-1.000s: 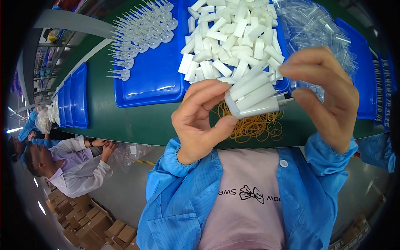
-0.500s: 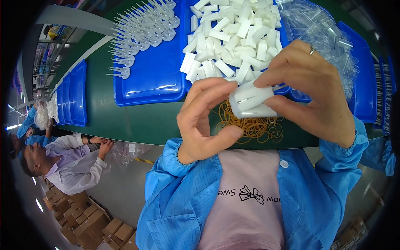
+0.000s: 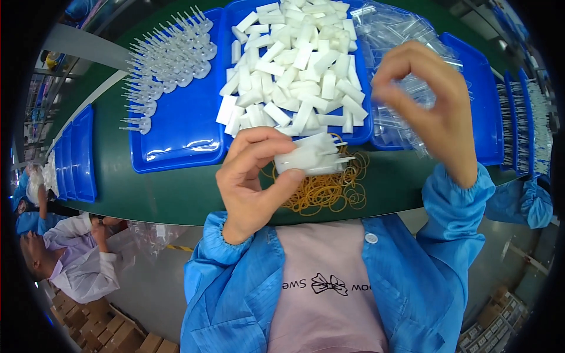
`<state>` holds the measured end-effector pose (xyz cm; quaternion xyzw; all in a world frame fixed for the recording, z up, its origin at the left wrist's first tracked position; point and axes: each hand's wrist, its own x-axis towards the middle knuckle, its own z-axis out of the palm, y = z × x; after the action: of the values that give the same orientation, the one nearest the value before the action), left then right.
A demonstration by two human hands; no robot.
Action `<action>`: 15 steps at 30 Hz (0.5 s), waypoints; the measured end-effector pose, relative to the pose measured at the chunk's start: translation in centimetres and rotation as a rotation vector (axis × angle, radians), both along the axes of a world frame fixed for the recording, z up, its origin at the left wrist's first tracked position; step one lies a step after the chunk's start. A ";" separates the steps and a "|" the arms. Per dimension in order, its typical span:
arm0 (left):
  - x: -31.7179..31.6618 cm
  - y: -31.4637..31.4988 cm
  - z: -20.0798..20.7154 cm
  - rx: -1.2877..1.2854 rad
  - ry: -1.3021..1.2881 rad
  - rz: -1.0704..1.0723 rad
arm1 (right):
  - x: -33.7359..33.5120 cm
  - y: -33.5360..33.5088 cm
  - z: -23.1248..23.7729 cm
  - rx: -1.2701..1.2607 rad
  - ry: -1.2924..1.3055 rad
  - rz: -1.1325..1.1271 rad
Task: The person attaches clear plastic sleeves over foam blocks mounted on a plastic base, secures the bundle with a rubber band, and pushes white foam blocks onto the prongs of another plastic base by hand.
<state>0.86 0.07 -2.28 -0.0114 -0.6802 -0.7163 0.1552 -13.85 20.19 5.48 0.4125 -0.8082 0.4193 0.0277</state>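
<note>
My left hand (image 3: 250,185) grips a bundle of white foam pieces (image 3: 312,154) between thumb and fingers. Thin white prongs stick out of the bundle's right end, and a smooth, translucent surface shows at its left. My right hand (image 3: 432,97) is off the bundle, raised over the clear plastic pieces (image 3: 406,120) at the right. Its thumb and forefinger are curved with a gap inside them; the tips are smeared by motion, and I see nothing held there. Beneath the bundle, a pile of tan rubber bands (image 3: 321,194) lies on the green table (image 3: 176,194).
A blue tray (image 3: 176,144) at the left holds rows of clear pronged parts (image 3: 170,56). White foam blocks (image 3: 294,70) fill the middle tray. More blue trays (image 3: 76,162) stand far left, others (image 3: 479,97) at the right. A person (image 3: 76,259) works at the left; cardboard boxes (image 3: 112,329) lie on the floor.
My right hand has let go of the white bundle and moved up and away from it. My left hand keeps the bundle, turned so its prongs point right. The whole view has shifted slightly.
</note>
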 end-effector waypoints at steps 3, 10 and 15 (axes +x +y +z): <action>-0.1 -0.1 -0.1 0.127 0.002 -0.007 | -3.4 2.0 -2.6 0.356 0.324 -0.172; 0.0 -0.5 0.2 0.246 -0.033 -0.066 | -4.4 1.5 -7.4 0.835 0.492 -0.255; 0.2 -0.8 -0.2 0.309 -0.062 -0.042 | -4.4 0.9 -7.7 0.802 0.538 -0.241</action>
<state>1.09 -0.78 -2.45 0.0204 -0.5661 -0.8155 0.1190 -18.28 21.13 -2.22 0.3880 -0.9120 -0.0520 0.1224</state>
